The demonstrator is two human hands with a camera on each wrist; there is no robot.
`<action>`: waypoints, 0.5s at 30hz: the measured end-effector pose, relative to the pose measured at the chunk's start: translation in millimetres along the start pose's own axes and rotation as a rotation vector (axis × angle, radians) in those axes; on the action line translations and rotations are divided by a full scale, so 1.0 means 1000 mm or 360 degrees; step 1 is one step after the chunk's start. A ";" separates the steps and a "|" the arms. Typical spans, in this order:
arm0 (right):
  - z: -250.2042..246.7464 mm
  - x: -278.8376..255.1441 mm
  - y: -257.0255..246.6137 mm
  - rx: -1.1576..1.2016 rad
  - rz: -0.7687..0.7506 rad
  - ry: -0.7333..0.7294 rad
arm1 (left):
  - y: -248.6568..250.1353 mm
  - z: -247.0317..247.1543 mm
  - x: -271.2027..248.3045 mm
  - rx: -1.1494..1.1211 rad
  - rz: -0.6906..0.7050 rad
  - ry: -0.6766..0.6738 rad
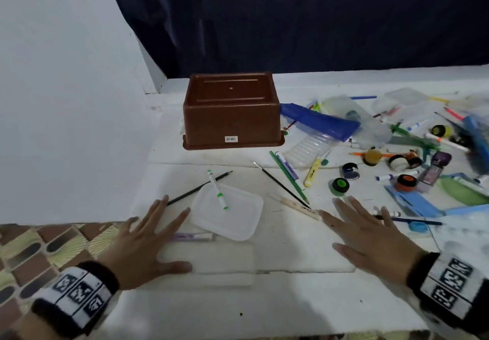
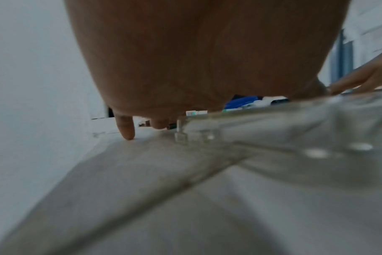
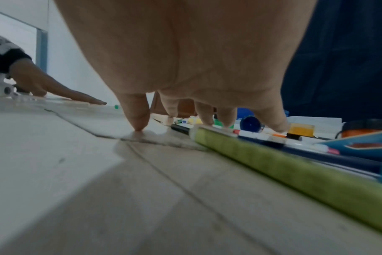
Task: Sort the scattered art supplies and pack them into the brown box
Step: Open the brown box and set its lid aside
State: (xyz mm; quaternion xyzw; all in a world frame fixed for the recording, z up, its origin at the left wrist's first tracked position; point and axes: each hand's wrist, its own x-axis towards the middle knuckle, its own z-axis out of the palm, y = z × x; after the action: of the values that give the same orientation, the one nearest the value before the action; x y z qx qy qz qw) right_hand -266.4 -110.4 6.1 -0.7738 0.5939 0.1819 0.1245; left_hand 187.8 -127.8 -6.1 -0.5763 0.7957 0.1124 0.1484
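The brown box (image 1: 231, 112) stands upside down at the back of the white table, its flat bottom facing up. Scattered art supplies cover the right side: markers, pencils, small paint pots (image 1: 340, 185) and a blue case (image 1: 318, 121). A green-tipped marker (image 1: 217, 190) lies on a clear plastic lid (image 1: 227, 214). My left hand (image 1: 148, 239) lies flat on the table just left of that lid, fingers spread and holding nothing. My right hand (image 1: 370, 233) lies flat to the right, fingers spread, its fingertips (image 3: 140, 124) touching the table beside a pale wooden pencil (image 1: 296, 206).
A clear flat container (image 1: 209, 263) lies between my hands near the front. A white wall (image 1: 66, 88) closes the left side and a dark curtain (image 1: 317, 22) hangs behind. Patterned floor tiles (image 1: 39, 249) show past the table's left edge. A green roll (image 3: 294, 163) lies by my right wrist.
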 end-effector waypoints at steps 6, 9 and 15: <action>0.010 0.001 0.015 -0.0009 0.0026 0.0012 | -0.005 -0.021 0.035 0.0195 0.0374 -0.0206; 0.012 0.005 0.024 0.0056 0.0031 0.0110 | 0.000 -0.031 0.046 0.0174 0.0507 -0.0309; -0.016 0.015 -0.005 0.0255 -0.0109 0.0558 | 0.007 -0.043 0.062 0.0071 0.0577 -0.0446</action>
State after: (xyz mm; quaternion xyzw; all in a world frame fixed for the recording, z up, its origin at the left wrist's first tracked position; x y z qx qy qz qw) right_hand -256.3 -129.1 13.7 -0.8010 0.5924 -0.0077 0.0864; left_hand 158.4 -195.3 11.7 -0.3992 0.8602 0.1985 0.2475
